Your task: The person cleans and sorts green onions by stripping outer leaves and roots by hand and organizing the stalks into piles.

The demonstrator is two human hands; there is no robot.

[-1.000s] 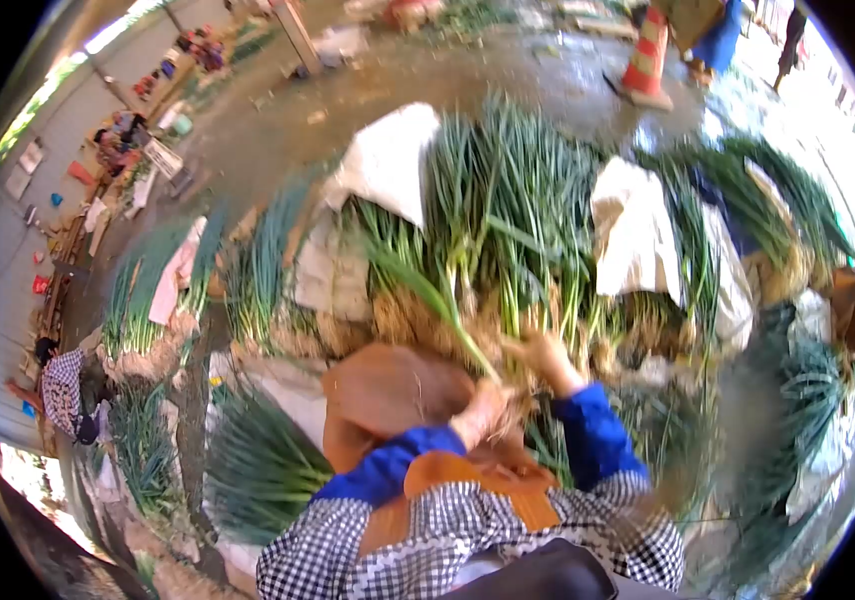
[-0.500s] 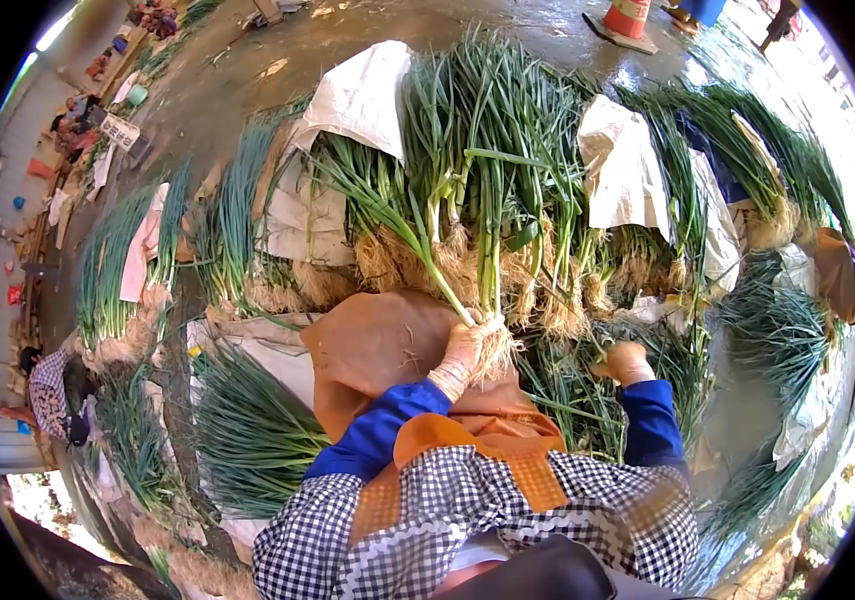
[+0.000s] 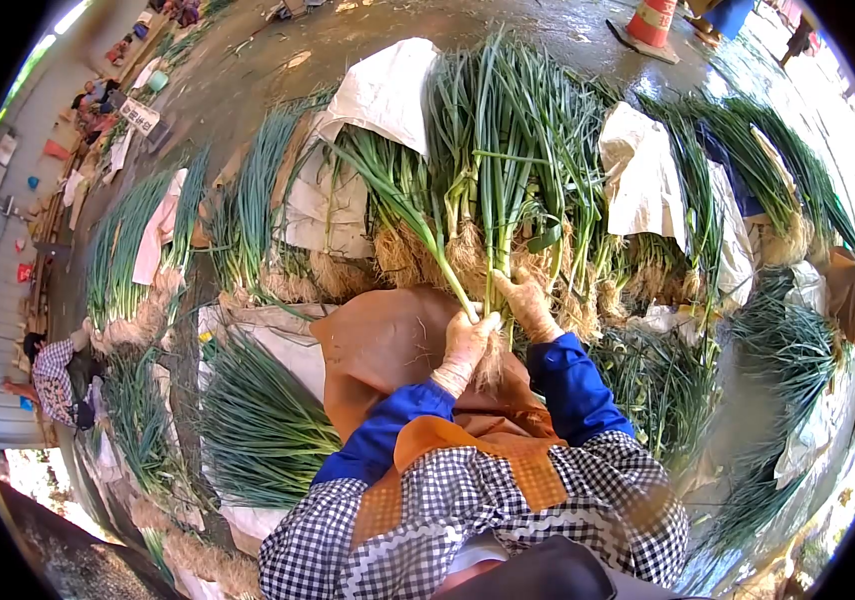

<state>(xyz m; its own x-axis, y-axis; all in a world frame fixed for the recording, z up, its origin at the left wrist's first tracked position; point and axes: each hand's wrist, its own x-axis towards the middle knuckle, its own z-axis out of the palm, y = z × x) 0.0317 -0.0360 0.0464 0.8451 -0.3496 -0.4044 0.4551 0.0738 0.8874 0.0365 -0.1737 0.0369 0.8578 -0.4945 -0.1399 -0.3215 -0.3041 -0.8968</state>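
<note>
Over my lap, my left hand (image 3: 464, 350) is closed round a few green onions (image 3: 450, 276) just above their roots, which hang below the fist. My right hand (image 3: 530, 306) is closed on the pale lower stalks of the same onions, just above and right of the left hand. Their long leaves point away from me, over a bundle of green onions (image 3: 463, 245) lying roots toward me. A brown apron (image 3: 388, 335) covers my lap beneath the hands.
White sacks (image 3: 383, 92) partly cover the row of onion bundles ahead. More green onions (image 3: 263, 430) lie on the left, and loose leaves (image 3: 653, 385) on the right. An orange traffic cone (image 3: 652, 22) stands at the far right. A crouching person (image 3: 53, 375) is at the far left.
My right hand has come in from the loose greens on the right and taken hold of the onion stalks beside my left hand. The left hand keeps its grip.
</note>
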